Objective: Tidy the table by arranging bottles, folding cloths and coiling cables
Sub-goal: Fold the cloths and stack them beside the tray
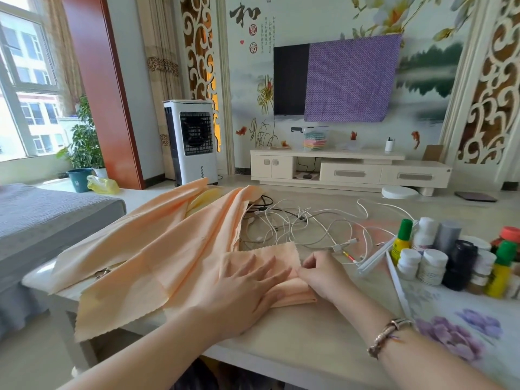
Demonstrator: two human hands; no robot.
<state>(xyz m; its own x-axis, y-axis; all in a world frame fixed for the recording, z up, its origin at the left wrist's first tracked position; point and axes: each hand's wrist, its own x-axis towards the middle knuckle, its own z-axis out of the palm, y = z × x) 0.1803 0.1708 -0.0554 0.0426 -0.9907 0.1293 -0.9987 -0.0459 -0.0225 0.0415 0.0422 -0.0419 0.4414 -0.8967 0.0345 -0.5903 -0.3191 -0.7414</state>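
A small peach cloth [270,256] lies partly folded on the table [309,333] in front of me. My left hand [247,288] lies flat on it with straight fingers. My right hand [323,273] pinches the cloth's right edge at the fold. More peach cloths [157,249] lie loose and crumpled over the table's left part. A tangle of white and black cables [304,223] spreads behind the small cloth. Several bottles [450,257] stand grouped at the right.
A white tray rim [374,258] borders the bottles on the left. A purple flower print [455,336] marks the table's right front. A grey sofa [42,220] stands to the left; beyond the table are a TV cabinet [349,170] and an air cooler [191,142].
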